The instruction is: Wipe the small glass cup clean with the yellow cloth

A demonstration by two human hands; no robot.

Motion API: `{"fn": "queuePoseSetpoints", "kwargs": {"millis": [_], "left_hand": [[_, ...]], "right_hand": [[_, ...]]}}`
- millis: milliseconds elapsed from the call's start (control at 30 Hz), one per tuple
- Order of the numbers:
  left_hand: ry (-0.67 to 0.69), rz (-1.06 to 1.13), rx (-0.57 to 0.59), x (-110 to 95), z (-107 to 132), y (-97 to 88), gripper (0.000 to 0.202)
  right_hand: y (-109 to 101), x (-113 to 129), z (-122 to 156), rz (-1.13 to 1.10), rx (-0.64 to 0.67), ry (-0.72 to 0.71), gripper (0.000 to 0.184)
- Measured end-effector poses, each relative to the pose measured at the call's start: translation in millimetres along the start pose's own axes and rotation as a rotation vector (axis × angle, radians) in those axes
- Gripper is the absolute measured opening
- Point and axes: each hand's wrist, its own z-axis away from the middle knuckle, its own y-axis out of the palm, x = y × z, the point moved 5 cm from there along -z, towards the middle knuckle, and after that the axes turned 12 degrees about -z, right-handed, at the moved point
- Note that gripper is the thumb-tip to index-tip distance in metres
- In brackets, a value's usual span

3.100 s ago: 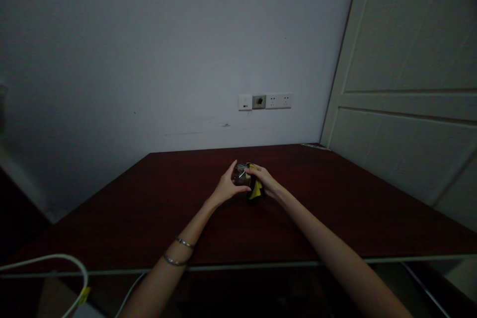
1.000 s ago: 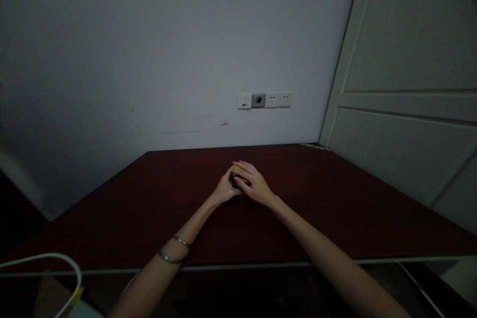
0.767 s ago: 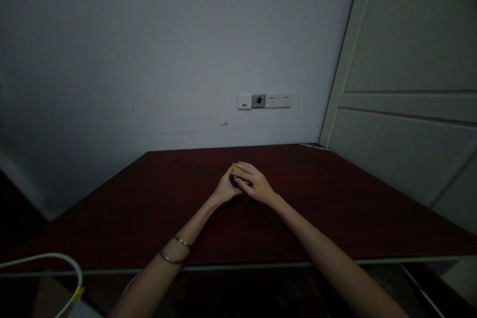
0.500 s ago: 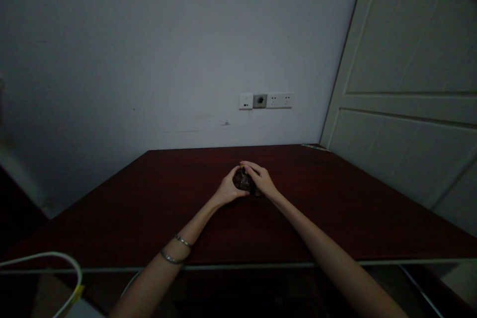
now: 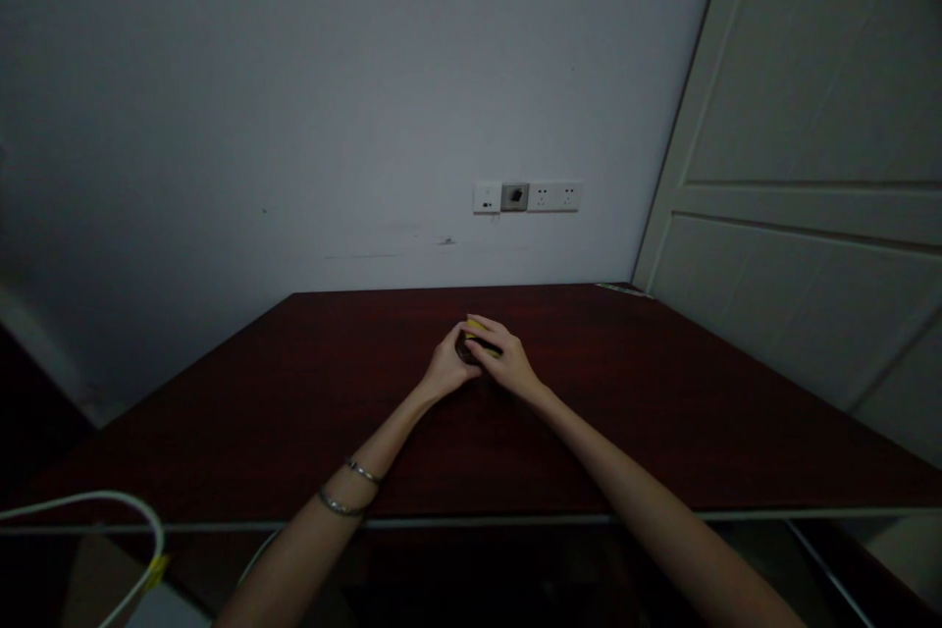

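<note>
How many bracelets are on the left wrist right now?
2. One bracelet sits nearer the left hand; the other bracelet lies further up the forearm. None shows on the right arm.

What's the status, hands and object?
Left hand and right hand both closed on small dark object with yellow part, mostly hidden. Resting on dark red table. Nothing else near it.
</note>
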Motion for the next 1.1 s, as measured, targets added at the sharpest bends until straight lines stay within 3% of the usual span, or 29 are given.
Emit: {"fn": "queuePoseSetpoints", "kwargs": {"millis": [200, 400, 500, 667, 833, 1100], "left_hand": [[-0.035, -0.135, -0.019, 8, 1, 0.9, 0.092], [0.036, -0.01, -0.028, -8, 2, 1.5, 0.072], [0.037, 0.032, -0.032, -12, 2, 1.2, 0.071], [-0.046, 0.08, 0.028, -5, 3, 4.4, 0.086], [-0.068, 0.195, 0.072, -9, 3, 6.8, 0.084], [-0.19, 0.404, 0.007, -12, 1, 2.1, 0.067]], "right_hand": [[-7, -22, -3, -0.165, -0.133, 0.161, 0.029], [1, 1, 2, 0.026, 0.063, -0.057, 0.031], [2, 5, 3, 0.03, 0.1, -0.089, 0.031], [-9, -13, -2, -0.173, -0.105, 0.06, 0.029], [-16, -28, -5, -0.366, -0.24, 0.232, 0.034], [-10, 2, -3, -0.315, -0.11, 0.046, 0.027]]}}
